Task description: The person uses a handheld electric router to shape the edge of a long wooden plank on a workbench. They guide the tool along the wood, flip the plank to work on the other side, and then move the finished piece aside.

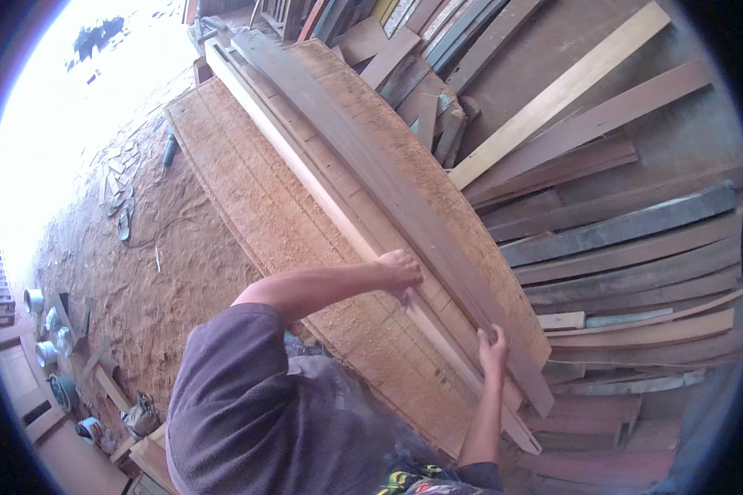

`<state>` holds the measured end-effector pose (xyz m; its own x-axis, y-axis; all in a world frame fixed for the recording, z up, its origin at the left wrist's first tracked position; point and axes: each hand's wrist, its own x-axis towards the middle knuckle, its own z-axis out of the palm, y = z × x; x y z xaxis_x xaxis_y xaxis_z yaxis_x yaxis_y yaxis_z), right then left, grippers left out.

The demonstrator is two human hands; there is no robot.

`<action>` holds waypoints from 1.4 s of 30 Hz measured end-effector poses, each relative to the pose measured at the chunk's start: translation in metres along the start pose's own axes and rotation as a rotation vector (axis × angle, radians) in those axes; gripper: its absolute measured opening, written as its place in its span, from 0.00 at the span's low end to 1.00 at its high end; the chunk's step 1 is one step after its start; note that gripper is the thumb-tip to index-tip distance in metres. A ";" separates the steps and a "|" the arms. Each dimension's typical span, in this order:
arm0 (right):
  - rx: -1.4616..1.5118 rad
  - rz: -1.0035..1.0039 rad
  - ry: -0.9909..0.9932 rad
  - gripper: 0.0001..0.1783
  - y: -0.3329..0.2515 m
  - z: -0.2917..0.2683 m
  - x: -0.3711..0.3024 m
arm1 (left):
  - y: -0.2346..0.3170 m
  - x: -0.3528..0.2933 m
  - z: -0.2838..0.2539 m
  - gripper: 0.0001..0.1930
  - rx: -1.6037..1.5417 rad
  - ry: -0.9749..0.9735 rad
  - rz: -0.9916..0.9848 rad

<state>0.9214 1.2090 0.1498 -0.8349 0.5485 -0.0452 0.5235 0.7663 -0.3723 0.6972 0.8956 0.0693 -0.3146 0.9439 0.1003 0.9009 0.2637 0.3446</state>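
My left hand (398,271) is closed in a fist over a long pale wooden strip (305,177). What its fingers hold, if anything, is hidden. My right hand (493,351), nearer the strip's close end, has its fingers curled at the edge of a long grey-brown plank (388,190). Plank and strip run side by side, slanting from the far left to the near right. Between them lies a light brown wooden face (355,198) with short dark marks along it. All of these rest on a wide workbench top (264,198) strewn with wood shavings.
Stacked boards (636,247) fill the right side, with a pale plank (561,95) lying across. Offcuts (433,115) are heaped beyond the bench. On the dirt floor at left are a pair of sandals (124,214), a dark green tool (169,150) and wood scraps.
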 end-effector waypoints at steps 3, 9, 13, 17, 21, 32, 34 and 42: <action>-0.063 -0.201 -0.046 0.39 -0.040 0.028 0.042 | 0.032 -0.022 -0.016 0.32 0.000 -0.250 -0.098; -0.024 -0.292 -0.285 0.53 -0.098 0.080 0.136 | 0.037 -0.034 -0.013 0.31 -0.093 -0.086 -0.080; 0.099 -0.209 -0.498 0.54 -0.137 0.074 0.147 | 0.038 -0.036 -0.009 0.31 -0.075 -0.134 -0.128; -0.031 -0.298 -0.171 0.50 -0.117 0.089 0.135 | 0.036 -0.033 -0.010 0.31 -0.074 -0.085 -0.093; -0.091 -0.474 0.073 0.37 -0.129 0.077 0.108 | 0.039 -0.036 -0.017 0.32 -0.089 -0.082 -0.109; 0.067 -0.739 -0.063 0.29 -0.142 0.066 0.009 | 0.032 -0.034 0.000 0.35 -0.048 -0.058 -0.033; 0.078 -0.730 -0.099 0.30 -0.141 0.066 0.009 | 0.035 -0.033 -0.003 0.35 -0.051 -0.105 -0.050; 0.088 -0.771 -0.124 0.21 -0.148 0.057 0.009 | 0.026 -0.028 0.017 0.33 -0.086 -0.046 -0.025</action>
<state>0.8267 1.0813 0.1515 -0.9728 -0.1730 0.1543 -0.2225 0.8835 -0.4123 0.7347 0.8792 0.0594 -0.3211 0.9458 0.0482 0.8634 0.2714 0.4252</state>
